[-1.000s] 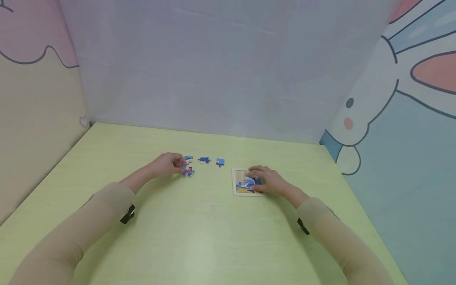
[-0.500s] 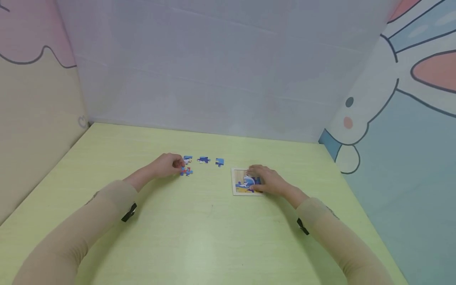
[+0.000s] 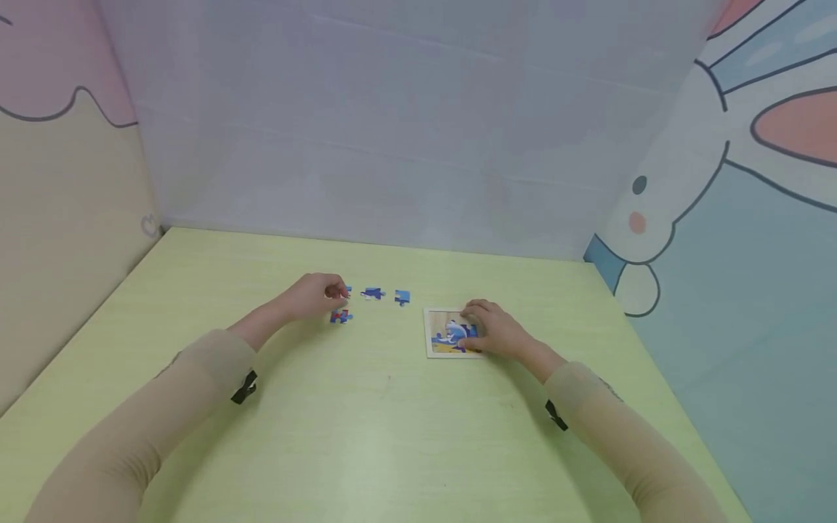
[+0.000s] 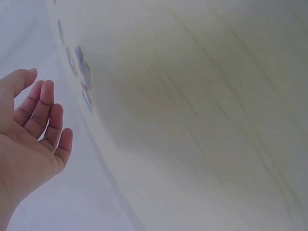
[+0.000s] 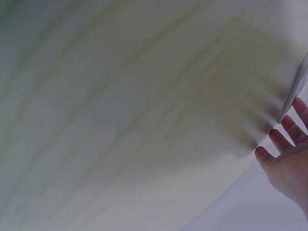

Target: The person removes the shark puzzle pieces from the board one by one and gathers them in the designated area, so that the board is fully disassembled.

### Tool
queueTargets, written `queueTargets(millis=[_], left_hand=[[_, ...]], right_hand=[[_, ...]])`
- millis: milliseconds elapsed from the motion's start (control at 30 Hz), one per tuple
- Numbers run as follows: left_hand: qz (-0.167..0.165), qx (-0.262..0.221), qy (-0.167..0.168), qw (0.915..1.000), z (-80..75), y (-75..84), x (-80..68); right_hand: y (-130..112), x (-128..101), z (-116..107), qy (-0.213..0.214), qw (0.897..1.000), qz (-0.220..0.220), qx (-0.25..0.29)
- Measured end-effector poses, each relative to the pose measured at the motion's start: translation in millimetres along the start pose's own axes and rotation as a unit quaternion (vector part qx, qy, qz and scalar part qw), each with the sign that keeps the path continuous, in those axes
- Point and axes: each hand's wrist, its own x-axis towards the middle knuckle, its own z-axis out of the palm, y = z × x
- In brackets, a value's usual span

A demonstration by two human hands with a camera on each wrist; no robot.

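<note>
The puzzle board [image 3: 447, 334] lies on the green table [image 3: 366, 436]. The right hand [image 3: 500, 330] rests on its right part, fingers loosely bent and pressing on it. Left of the board, the left hand [image 3: 314, 296] hovers with relaxed fingers and grips nothing, just above a red-blue piece [image 3: 339, 317]. Two blue pieces [image 3: 373, 293] lie between this hand and the board.

Colours & patterns at the bench

Bench [image 3: 366, 436] was pale yellow-green w/ faint wood grain. Puzzle board [image 3: 450, 334] had a light frame, pic in blue, white & yellow-orange. Loose pieces [image 3: 373, 294] were blue w/ white; one piece [image 3: 339, 317] blue & red. Sleeves [image 3: 196, 378] were beige. Back wall [image 3: 392, 131] was pale lilac; right wall [image 3: 739, 240] was blue w/ a white rabbit, pink cheek & ear.
</note>
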Motion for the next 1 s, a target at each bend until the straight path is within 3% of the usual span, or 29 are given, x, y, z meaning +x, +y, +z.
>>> queueTargets(millis=[367,667,1000], left_hand=[[0.026,-0.024,0.009,0.9993,14.1,45.2,23.0],[0.053,-0.027,0.012,0.9982,36.4,80.0,41.4],[0.08,0.018,0.001,0.9966,62.1,98.8,62.8]], right_hand=[[2,3,-12,-0.041,0.999,0.016,0.016],[12,4,-18,-0.074,0.996,-0.012,0.043],[15,5,-16,-0.065,0.996,-0.002,0.055]])
